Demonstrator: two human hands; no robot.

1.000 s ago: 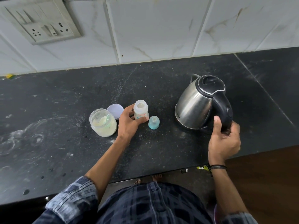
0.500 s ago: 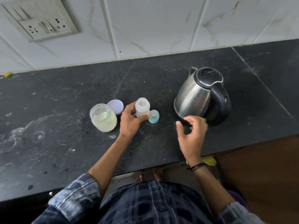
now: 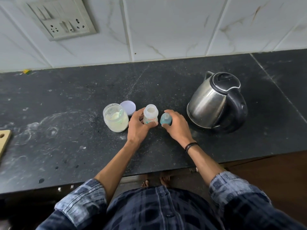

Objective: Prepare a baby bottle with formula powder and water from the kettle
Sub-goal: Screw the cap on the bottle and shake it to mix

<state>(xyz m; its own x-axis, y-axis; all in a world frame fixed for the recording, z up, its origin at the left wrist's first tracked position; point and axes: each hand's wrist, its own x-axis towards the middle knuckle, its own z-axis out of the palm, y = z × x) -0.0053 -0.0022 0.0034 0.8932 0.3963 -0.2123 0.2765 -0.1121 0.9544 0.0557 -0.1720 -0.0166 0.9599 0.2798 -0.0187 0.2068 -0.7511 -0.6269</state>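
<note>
A small clear baby bottle (image 3: 150, 115) stands open-topped on the black counter (image 3: 66, 146), and my left hand (image 3: 138, 127) grips it around its lower part. Just to its right is the teal bottle cap (image 3: 165, 119), with the fingers of my right hand (image 3: 177, 126) curled around it. An open jar of pale formula powder (image 3: 115, 120) with a scoop inside stands left of the bottle, its lilac lid (image 3: 128, 107) lying behind it. The steel kettle (image 3: 216, 102) with a black handle stands to the right, lid closed.
A wooden board corner (image 3: 4, 140) shows at the left edge. A socket plate (image 3: 64, 19) is on the tiled wall. The counter's front edge runs just before my body, with my bare feet below.
My right hand let go of the kettle handle, moved left across the counter and closed around the teal cap. My left hand kept its hold on the bottle.
</note>
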